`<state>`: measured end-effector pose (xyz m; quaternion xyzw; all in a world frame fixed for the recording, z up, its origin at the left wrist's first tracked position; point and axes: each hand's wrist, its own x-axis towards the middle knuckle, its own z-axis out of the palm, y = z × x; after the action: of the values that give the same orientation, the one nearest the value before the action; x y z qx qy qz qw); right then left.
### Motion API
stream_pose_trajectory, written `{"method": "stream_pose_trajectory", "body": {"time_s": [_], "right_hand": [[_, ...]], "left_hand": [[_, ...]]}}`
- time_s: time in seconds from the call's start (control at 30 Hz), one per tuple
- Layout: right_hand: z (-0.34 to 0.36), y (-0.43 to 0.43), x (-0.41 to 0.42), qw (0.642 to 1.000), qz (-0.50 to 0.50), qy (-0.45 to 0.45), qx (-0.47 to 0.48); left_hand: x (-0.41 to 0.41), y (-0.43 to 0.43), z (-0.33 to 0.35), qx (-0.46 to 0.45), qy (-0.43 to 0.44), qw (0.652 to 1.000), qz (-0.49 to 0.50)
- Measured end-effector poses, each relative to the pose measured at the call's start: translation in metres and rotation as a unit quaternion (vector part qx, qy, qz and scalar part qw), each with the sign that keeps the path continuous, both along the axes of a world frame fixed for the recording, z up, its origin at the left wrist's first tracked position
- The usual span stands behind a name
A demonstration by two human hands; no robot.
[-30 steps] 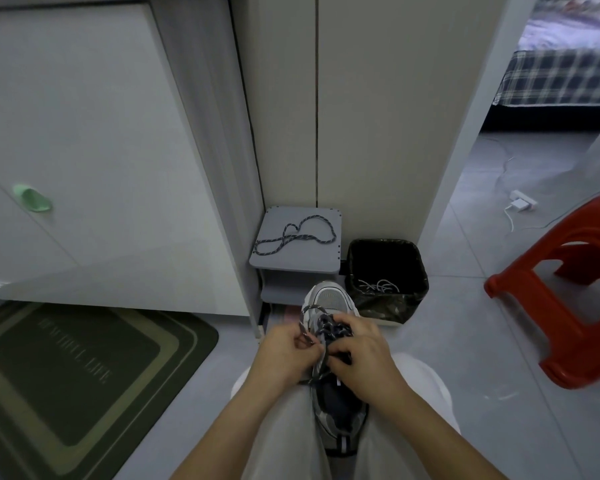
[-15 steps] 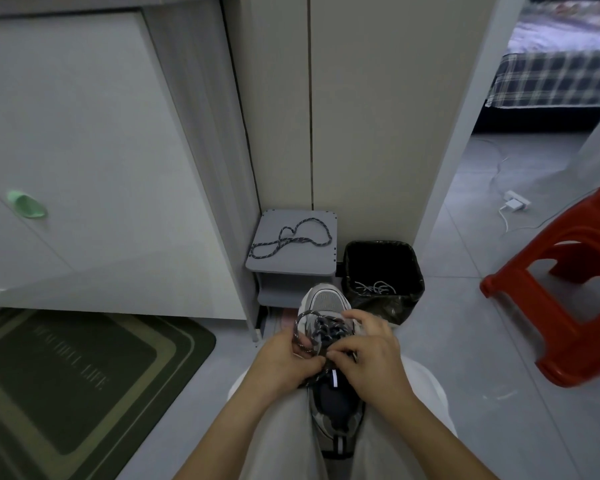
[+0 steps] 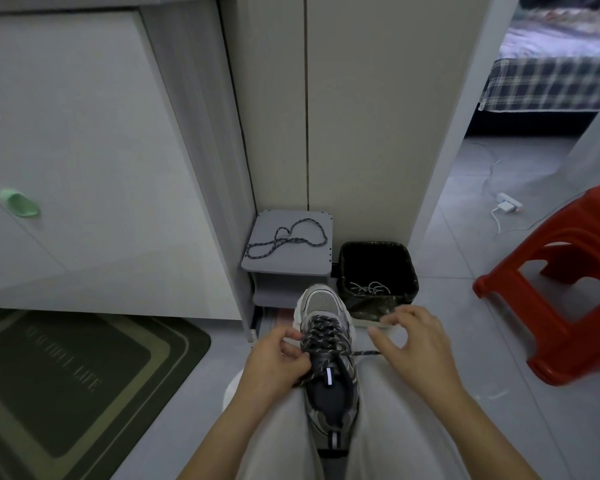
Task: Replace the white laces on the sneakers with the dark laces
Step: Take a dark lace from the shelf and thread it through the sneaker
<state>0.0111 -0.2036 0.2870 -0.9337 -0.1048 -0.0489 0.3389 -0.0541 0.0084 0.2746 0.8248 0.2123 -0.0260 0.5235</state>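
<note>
We have the sneaker [image 3: 321, 303] between our legs [image 3: 278, 438]; ahead, a loose lace [image 3: 286, 237] lies on the shelf [image 3: 291, 265]; right of it, the bin [image 3: 411, 271] holds other laces [image 3: 369, 288].

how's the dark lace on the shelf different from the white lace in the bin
The dark lace is dark and speckled; the white lace is plain. The dark lace lies spread in open loops on the grey shelf; the white lace is bunched at the bottom of the black bin. Both lie loose, in no shoe.
</note>
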Motion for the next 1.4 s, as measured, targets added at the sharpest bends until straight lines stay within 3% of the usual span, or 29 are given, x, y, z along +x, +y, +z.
{"method": "stream_pose_trajectory", "body": {"time_s": [0.1, 0.2, 0.3, 0.47, 0.6, 0.73, 0.97, 1.17, 1.33, 1.4], "right_hand": [[0.006, 0.030, -0.004, 0.992, 0.065, -0.103, 0.021], [-0.001, 0.054, -0.013, 0.974, 0.165, -0.140, -0.068], [-0.011, 0.064, -0.016, 0.965, 0.190, -0.114, -0.142], [-0.013, 0.050, -0.014, 0.960, 0.243, -0.028, -0.136], [-0.012, 0.034, -0.006, 0.969, 0.236, 0.055, -0.052], [-0.012, 0.030, -0.005, 0.974, 0.214, 0.073, -0.005], [-0.016, 0.041, -0.010, 0.973, 0.225, 0.001, -0.047], [-0.012, 0.036, -0.005, 0.962, 0.256, 0.095, -0.025], [-0.005, 0.035, -0.004, 0.983, 0.151, 0.087, 0.063], [-0.003, 0.034, -0.004, 0.988, 0.119, 0.096, 0.002]], "left_hand": [[-0.001, 0.001, -0.003, -0.006, -0.002, 1.000, -0.001], [-0.002, 0.002, -0.004, -0.017, -0.007, 1.000, -0.003], [-0.004, 0.003, -0.002, -0.019, -0.012, 1.000, -0.009], [-0.004, 0.002, -0.003, -0.012, -0.016, 1.000, 0.004], [-0.002, 0.001, -0.007, 0.011, -0.019, 1.000, -0.003], [-0.002, -0.001, -0.008, 0.011, -0.022, 1.000, -0.006], [-0.002, -0.001, -0.009, 0.018, -0.019, 1.000, -0.001], [-0.003, -0.004, -0.006, 0.028, -0.018, 0.999, 0.014], [-0.006, -0.005, -0.003, 0.061, -0.028, 0.998, -0.009], [-0.006, -0.005, -0.002, 0.066, -0.028, 0.997, -0.017]]}}
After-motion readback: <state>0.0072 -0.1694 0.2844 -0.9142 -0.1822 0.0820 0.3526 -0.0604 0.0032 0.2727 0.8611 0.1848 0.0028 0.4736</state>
